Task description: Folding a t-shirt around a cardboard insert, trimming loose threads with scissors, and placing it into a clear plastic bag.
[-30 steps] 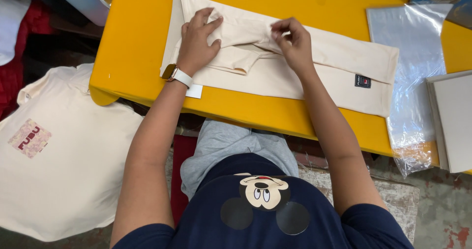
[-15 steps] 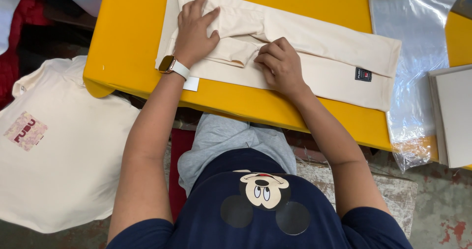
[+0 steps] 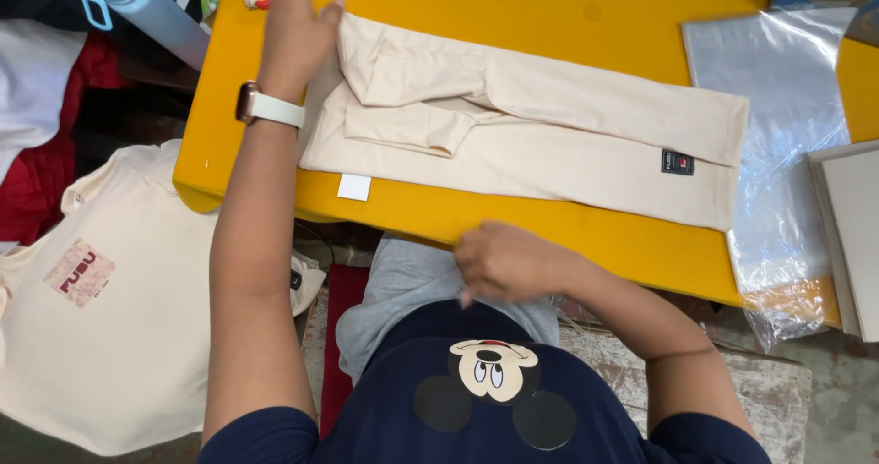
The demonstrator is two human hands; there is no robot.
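Note:
A cream shirt (image 3: 549,125), folded into a long strip with its sleeves tucked in, lies across the yellow table (image 3: 549,6); a small dark label sits near its right end. My left hand (image 3: 293,20), with a white watch on the wrist, rests at the shirt's left end, fingers spread and touching the cloth edge. My right hand (image 3: 504,261) is off the table, low at my waist below the table's front edge, fingers loosely curled with nothing in them.
A clear plastic bag (image 3: 778,152) lies right of the shirt, beside a grey flat box (image 3: 851,235). A small white tag (image 3: 353,187) lies near the front edge. Another cream shirt (image 3: 110,308) with a printed patch lies at lower left, a blue bottle (image 3: 146,6) at top left.
My right hand has left the shirt and dropped below the table edge to my waist. My left hand slid from the shirt's middle fold to its far left end.

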